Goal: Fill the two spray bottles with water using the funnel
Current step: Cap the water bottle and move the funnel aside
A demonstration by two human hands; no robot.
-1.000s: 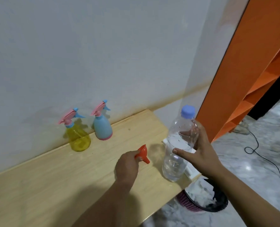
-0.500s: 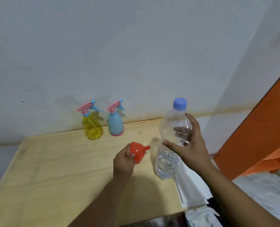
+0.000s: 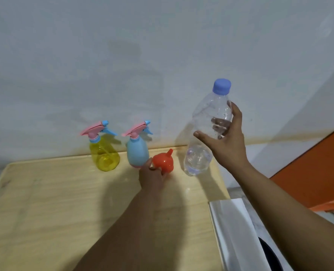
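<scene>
- The right hand is wrapped around the upper body of a clear water bottle, thumb in front and fingers showing through the plastic; the bottle is upright, slightly tilted, with its blue cap on and a little water in the bottom.
- Whether the bottle's base touches the bench cannot be told; it sits near the bench's far right corner, close to the right edge.
- The left hand is closed on an orange funnel, whose spout points up and to the right.
- The funnel is just beside the blue spray bottle, in front of its right side, and apart from the water bottle.
- The yellow spray bottle stands just left of the blue one; both are upright along the back edge against the wall, pink trigger heads on.
- The light wooden bench top is bare in front and to the left of the hands.
- Off the right edge lies a white sheet-like object, with an orange panel beyond.
</scene>
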